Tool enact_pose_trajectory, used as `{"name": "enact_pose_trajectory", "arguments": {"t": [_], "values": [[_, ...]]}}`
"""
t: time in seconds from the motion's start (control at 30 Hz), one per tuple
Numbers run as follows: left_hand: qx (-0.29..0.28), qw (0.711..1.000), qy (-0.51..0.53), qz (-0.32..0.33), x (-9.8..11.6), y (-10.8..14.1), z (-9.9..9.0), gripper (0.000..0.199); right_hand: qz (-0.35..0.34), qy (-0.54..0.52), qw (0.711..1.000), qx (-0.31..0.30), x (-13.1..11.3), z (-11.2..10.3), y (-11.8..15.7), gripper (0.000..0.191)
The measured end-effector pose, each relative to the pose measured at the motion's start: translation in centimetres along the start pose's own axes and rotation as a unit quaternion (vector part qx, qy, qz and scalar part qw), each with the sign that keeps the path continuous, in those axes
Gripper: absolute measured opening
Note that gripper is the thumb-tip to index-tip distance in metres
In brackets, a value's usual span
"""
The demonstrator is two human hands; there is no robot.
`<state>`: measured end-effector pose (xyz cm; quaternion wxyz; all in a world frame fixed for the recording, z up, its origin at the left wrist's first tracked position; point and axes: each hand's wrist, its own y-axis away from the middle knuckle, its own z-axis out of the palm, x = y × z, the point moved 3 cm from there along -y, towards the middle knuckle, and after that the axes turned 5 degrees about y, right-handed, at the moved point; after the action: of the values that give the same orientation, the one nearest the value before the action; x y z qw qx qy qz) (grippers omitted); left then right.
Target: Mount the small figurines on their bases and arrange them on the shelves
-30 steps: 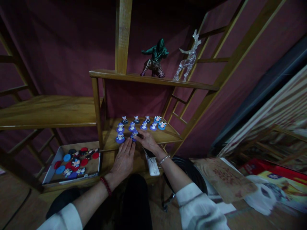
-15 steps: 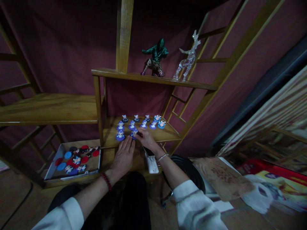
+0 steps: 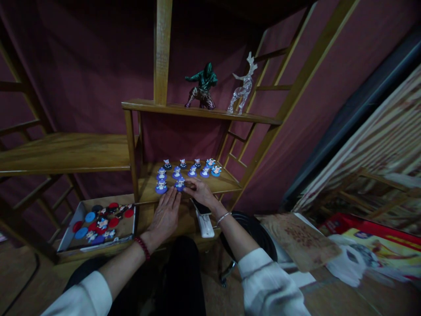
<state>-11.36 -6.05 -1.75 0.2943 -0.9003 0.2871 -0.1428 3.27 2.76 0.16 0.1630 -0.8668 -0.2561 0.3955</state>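
Small cartoon figurines on round bases stand in rows on the low wooden shelf (image 3: 148, 193). At the front, a purple-based figurine (image 3: 180, 184) stands upright beside my right hand (image 3: 201, 193). The right thumb and forefinger are apart, close to its right side, and the figurine shows whole between the hands. My left hand (image 3: 165, 214) lies with fingers stretched out at the shelf's front edge, tips just below that figurine. To the left is another purple-based figurine (image 3: 161, 186). Behind them are more purple ones, blue-based ones (image 3: 215, 170) and dark-based ones (image 3: 183, 163).
A shallow box (image 3: 67, 232) of loose figurines and coloured discs sits at lower left. A phone (image 3: 201, 207) and a white object (image 3: 206, 227) lie below my right hand. Above stand a green hooded statue (image 3: 204, 85) and a clear deer (image 3: 242, 90). A black round stool (image 3: 263, 245) is at right.
The view has shifted slightly. My right fingers have come a little away from the front figurine, which now shows more fully. My left hand stays at the shelf edge.
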Motion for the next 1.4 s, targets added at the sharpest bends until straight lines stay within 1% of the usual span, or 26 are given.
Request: {"name": "enact_pose_trajectory", "arguments": {"t": [0.23, 0.43, 0.73, 1.0, 1.23, 1.4], "values": [[0.001, 1.000, 0.016, -0.005, 0.0, -0.1, 0.0, 0.052, -0.003, 0.059, 0.998, -0.008, -0.6, 0.1, -0.1, 0.039], [0.004, 0.999, 0.037, -0.004, -0.2, -0.1, -0.2, 0.052, 0.008, 0.037, 0.999, 0.002, -0.8, 0.1, 0.0, 0.042], [0.011, 0.999, 0.046, 0.000, -0.4, 0.0, 0.3, 0.053, 0.017, 0.034, 0.999, 0.002, -1.2, -0.1, 0.0, 0.042], [-0.001, 0.998, 0.067, -0.005, -0.6, 0.0, 0.0, 0.054, 0.020, 0.033, 0.999, 0.013, -0.9, -0.1, 0.1, 0.042], [-0.005, 0.997, 0.071, -0.018, -0.4, -0.1, -0.1, 0.056, 0.015, 0.063, 0.998, 0.018, -0.4, 0.1, 0.1, 0.041], [-0.010, 0.997, 0.072, -0.030, -0.4, -0.2, -0.1, 0.056, 0.018, 0.085, 0.996, 0.016, -0.5, -0.1, 0.2, 0.042]]}}
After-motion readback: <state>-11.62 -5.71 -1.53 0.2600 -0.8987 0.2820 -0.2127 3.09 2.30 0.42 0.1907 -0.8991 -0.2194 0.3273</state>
